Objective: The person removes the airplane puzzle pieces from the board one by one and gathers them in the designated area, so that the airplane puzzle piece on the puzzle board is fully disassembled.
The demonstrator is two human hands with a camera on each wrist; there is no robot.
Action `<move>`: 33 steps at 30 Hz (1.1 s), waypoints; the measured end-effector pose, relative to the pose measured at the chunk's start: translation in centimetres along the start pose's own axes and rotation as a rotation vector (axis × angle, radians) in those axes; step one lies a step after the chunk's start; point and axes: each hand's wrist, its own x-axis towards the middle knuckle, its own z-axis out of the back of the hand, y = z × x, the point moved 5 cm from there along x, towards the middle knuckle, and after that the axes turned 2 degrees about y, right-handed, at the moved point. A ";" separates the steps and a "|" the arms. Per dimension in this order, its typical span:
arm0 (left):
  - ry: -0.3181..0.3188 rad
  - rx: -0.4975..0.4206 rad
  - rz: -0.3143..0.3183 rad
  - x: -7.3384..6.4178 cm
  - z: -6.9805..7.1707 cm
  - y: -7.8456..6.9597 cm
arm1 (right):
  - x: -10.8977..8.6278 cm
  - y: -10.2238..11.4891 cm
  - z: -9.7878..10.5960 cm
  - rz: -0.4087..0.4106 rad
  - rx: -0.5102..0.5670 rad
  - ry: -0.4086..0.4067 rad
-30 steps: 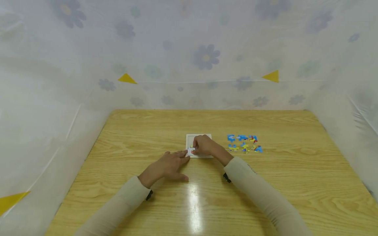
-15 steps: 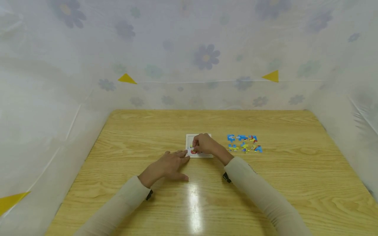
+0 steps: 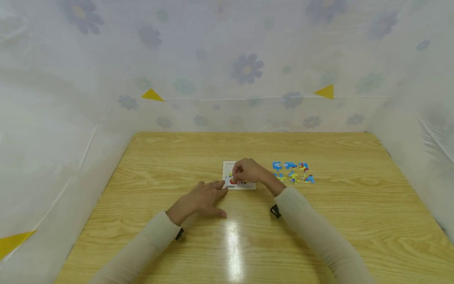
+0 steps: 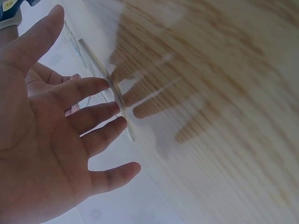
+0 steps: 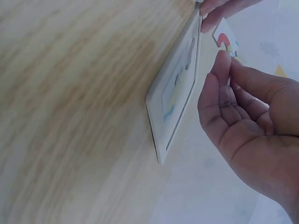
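On the table lies a small white puzzle tray (image 3: 224,170), its right side partly covered by my right hand. My left hand (image 3: 202,198) lies spread, its fingertips at the tray's left front edge; the left wrist view shows those fingers (image 4: 100,112) straight against the rim. Above the tray my right hand (image 3: 249,171) pinches a jigsaw piece (image 5: 227,36) between thumb and forefinger. That piece is pale with a red arc, and it is tilted up off the tray in the right wrist view. A printed piece (image 5: 174,92) sits inside the tray.
To the tray's right, several loose blue, yellow and red jigsaw pieces (image 3: 291,165) lie in two rows on the wooden table (image 3: 170,157). White flowered sheeting (image 3: 198,59) with yellow triangles encloses the table at the back and sides.
My right hand has risen slightly and drawn a little to the right, lifting the jigsaw piece and uncovering more of the tray's printed front part. My left hand stays put.
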 end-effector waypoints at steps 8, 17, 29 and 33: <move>-0.009 0.013 -0.009 0.2 0.0 0.2 | -1.6 -0.2 1.4 0.001 -0.004 0.002; -0.050 -0.015 -0.057 0.4 0.3 -0.2 | -3.3 -1.4 2.6 0.000 -0.039 0.001; -0.015 -0.018 -0.051 0.8 0.0 -0.2 | -5.2 -3.9 4.5 -0.014 -0.023 0.004; -0.017 -0.007 -0.055 0.9 -0.1 -0.2 | -5.9 -4.7 5.0 -0.039 -0.013 0.008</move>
